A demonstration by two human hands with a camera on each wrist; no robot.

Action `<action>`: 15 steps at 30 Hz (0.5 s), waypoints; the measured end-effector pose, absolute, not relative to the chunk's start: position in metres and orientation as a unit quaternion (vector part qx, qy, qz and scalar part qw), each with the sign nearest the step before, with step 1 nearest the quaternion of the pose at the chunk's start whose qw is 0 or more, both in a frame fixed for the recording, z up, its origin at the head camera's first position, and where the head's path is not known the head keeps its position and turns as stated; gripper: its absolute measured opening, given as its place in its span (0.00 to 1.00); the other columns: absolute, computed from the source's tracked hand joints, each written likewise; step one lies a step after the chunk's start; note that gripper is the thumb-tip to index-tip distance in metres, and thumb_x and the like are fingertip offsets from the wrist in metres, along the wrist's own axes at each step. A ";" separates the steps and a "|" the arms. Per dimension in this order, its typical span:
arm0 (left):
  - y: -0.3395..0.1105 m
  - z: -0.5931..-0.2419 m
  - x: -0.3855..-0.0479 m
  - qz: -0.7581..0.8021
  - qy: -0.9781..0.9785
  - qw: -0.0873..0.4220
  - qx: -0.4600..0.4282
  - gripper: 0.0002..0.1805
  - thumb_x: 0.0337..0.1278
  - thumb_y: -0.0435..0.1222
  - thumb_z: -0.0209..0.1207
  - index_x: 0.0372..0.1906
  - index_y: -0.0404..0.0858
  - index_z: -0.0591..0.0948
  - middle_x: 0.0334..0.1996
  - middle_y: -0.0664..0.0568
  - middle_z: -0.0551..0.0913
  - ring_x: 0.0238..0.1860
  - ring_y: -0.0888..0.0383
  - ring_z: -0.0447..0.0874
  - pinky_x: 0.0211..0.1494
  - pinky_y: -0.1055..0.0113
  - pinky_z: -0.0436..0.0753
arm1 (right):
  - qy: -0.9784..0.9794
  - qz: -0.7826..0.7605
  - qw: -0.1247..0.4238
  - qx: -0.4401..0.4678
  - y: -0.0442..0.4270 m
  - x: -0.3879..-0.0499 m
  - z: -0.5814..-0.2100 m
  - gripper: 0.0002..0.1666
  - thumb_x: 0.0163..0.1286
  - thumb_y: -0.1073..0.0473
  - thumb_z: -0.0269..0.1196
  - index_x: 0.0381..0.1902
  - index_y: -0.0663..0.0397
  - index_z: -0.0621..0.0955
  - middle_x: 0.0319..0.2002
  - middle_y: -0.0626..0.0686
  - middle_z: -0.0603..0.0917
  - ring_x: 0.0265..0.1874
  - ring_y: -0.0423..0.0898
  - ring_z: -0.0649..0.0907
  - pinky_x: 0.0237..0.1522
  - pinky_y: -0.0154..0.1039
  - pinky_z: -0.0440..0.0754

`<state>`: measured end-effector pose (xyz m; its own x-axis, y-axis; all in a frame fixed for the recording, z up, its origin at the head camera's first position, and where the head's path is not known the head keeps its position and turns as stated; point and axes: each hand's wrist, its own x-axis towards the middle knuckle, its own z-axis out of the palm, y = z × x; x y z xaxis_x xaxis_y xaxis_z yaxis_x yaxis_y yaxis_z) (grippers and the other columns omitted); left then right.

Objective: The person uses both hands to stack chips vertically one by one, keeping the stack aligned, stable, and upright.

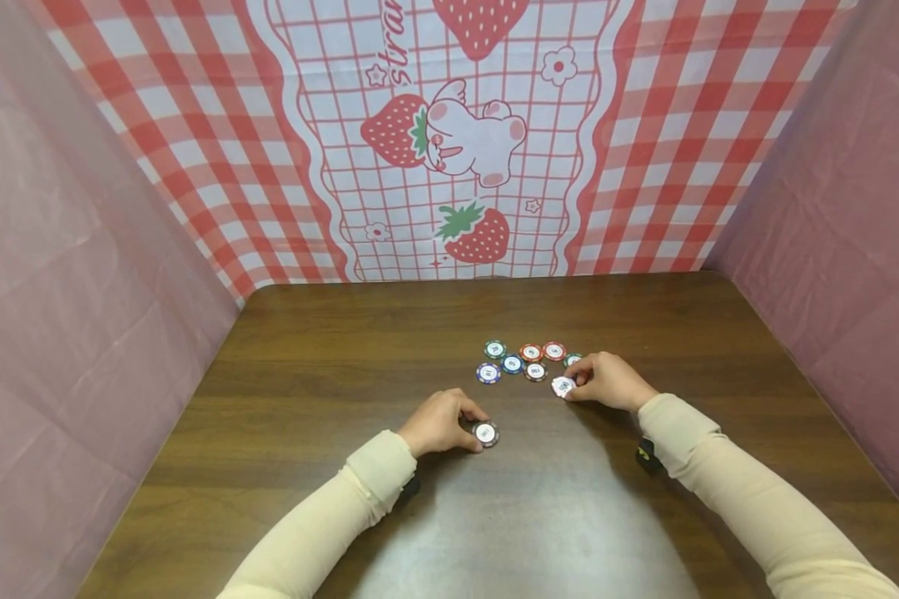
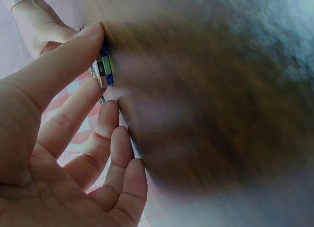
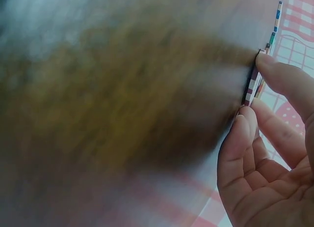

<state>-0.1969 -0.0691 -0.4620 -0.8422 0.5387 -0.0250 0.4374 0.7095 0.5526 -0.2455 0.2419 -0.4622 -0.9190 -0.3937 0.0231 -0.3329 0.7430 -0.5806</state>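
Observation:
My left hand pinches a dark-rimmed poker chip by its edge, between thumb and fingers, at the tabletop. In the left wrist view, striped chip edges show between the thumb and index fingertip; whether all belong to the held chip I cannot tell. Farther right, my right hand pinches a poker chip with a white face. Its dark-and-white striped edge shows in the right wrist view. Just beyond that hand lies a green chip, partly covered by the fingers.
Several chips lie flat in a cluster past the hands: a green chip, a blue chip, a purple-blue chip, two red chips and a brown chip. The brown wooden table meets a strawberry-print cloth at the back.

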 end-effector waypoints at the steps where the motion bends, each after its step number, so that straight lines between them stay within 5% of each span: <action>1: -0.069 -0.462 -0.197 0.274 0.920 0.093 0.265 0.21 0.32 0.40 0.78 0.41 0.47 0.89 0.36 0.56 0.85 0.40 0.60 0.79 0.45 0.70 0.74 | 0.933 -0.299 0.048 -0.196 0.242 -0.246 -0.462 0.12 0.50 0.61 0.76 0.33 0.57 0.87 0.22 0.47 0.78 0.24 0.40 0.73 0.29 0.33 0.70; 8: -0.069 -0.463 -0.197 0.276 0.920 0.094 0.263 0.21 0.33 0.40 0.78 0.41 0.47 0.89 0.37 0.56 0.85 0.41 0.60 0.80 0.46 0.69 0.74 | 0.934 -0.294 0.035 -0.202 0.240 -0.245 -0.461 0.11 0.50 0.60 0.75 0.32 0.57 0.87 0.24 0.47 0.80 0.26 0.39 0.74 0.30 0.33 0.71; 15: -0.069 -0.462 -0.197 0.277 0.919 0.093 0.263 0.21 0.33 0.40 0.78 0.42 0.47 0.89 0.37 0.55 0.85 0.41 0.59 0.80 0.46 0.69 0.74 | 0.926 -0.337 0.046 -0.166 0.241 -0.243 -0.452 0.17 0.55 0.59 0.73 0.41 0.62 0.86 0.30 0.52 0.87 0.27 0.39 0.78 0.30 0.32 0.74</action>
